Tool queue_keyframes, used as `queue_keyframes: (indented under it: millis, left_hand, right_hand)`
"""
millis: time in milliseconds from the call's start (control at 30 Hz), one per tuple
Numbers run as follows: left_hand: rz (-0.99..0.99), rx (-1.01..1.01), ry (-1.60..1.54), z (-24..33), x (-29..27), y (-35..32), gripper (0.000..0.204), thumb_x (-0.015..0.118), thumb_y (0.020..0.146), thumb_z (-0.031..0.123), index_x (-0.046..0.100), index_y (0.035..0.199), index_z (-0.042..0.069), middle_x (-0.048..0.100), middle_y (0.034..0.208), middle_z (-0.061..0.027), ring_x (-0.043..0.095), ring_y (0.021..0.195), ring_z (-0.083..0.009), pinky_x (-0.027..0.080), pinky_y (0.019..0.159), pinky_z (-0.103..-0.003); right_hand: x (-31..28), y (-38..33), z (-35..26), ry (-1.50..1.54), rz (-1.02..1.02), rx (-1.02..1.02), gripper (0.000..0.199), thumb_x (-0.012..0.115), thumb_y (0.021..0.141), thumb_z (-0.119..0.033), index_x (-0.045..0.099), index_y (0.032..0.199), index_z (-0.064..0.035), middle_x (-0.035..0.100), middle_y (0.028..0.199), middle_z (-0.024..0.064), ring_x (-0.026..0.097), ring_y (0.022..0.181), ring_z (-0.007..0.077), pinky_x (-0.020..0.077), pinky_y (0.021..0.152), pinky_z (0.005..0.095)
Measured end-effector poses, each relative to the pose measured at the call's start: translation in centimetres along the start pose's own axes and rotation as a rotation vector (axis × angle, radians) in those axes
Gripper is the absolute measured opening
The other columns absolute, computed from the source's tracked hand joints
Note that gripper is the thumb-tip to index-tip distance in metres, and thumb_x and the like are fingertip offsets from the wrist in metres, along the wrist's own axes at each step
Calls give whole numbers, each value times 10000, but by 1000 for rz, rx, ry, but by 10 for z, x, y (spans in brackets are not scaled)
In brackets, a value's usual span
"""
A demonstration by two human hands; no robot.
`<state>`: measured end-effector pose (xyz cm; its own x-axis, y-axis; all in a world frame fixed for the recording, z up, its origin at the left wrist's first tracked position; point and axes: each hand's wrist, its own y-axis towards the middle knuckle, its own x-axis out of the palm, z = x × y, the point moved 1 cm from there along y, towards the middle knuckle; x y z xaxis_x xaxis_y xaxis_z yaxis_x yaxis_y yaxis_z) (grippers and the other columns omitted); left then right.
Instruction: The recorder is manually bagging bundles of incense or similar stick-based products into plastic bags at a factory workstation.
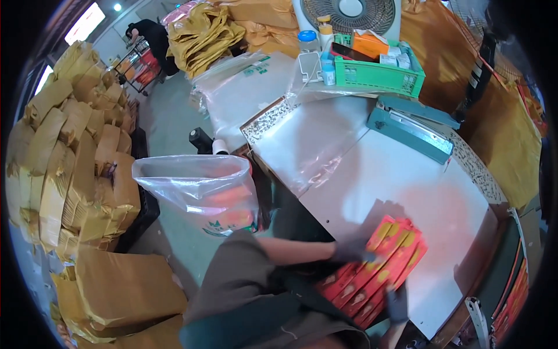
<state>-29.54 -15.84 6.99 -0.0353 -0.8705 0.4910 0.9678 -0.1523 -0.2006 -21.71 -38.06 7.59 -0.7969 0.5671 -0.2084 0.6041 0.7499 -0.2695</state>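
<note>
At the near edge of the white table (349,174), I have a stack of red packets with yellow patches (378,267), tilted and lying side by side. My left hand (350,253), in a dark glove, presses on its left side, fingers over the packets. My right hand (398,303), gloved too, is closed on its near right side; part of those fingers is hidden. To the left, a clear plastic bag (197,180) stands with its mouth wide and red and orange contents showing through its wall.
A green bag sealer (410,131) sits at the table's far right. Behind it are a green basket (378,78) of small items, bottles and a fan (351,11). Flat clear bags (250,81) lie at the back. Brown wrapped parcels (75,151) pile up left; a person (154,43) bends by a cart.
</note>
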Motion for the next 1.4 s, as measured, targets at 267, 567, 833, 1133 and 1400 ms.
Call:
queue_keyframes:
  millis: [267, 567, 833, 1133, 1400]
  left_hand:
    - [78, 144, 421, 75, 28, -26, 969, 799, 663, 382, 247, 1376, 26, 494, 1274, -140, 474, 1182, -225, 392, 977, -347]
    - [-32, 779, 408, 112, 5, -3, 1150, 878, 556, 188, 132, 1421, 56, 381, 1370, -126, 428, 1232, -211, 362, 1017, -326]
    - [200, 541, 437, 146, 33, -14, 1036, 843, 581, 254, 246, 1405, 57, 546, 1209, -140, 546, 1091, -202, 422, 944, -299]
    - [134, 280, 304, 47, 14, -2, 894, 821, 594, 213, 329, 1303, -21, 531, 1156, -161, 530, 1068, -231, 421, 919, -321]
    - [222, 518, 234, 23, -4, 0, 628, 657, 801, 223, 348, 1299, -2, 504, 1127, -111, 472, 1051, -184, 375, 943, -314]
  right_hand:
    - [23, 0, -88, 48, 25, -99, 826, 715, 770, -366, 280, 1362, 11, 462, 1261, 148, 468, 1139, 276, 369, 977, 368]
    - [-25, 59, -79, -389, 214, -695, 1001, 726, 702, -493, 210, 1426, -33, 333, 1413, 131, 403, 1233, 237, 339, 1022, 390]
    - [33, 66, -182, -52, 679, -863, 1072, 689, 691, -590, 192, 1433, 4, 230, 1468, 134, 315, 1292, 257, 286, 1062, 394]
    - [6, 79, -101, 306, 13, -254, 915, 753, 695, -416, 337, 1355, 62, 445, 1318, 186, 495, 1154, 258, 401, 976, 377]
    - [21, 124, -99, 180, -337, -282, 454, 654, 795, -230, 558, 1139, 50, 636, 1024, 151, 596, 952, 227, 447, 883, 332]
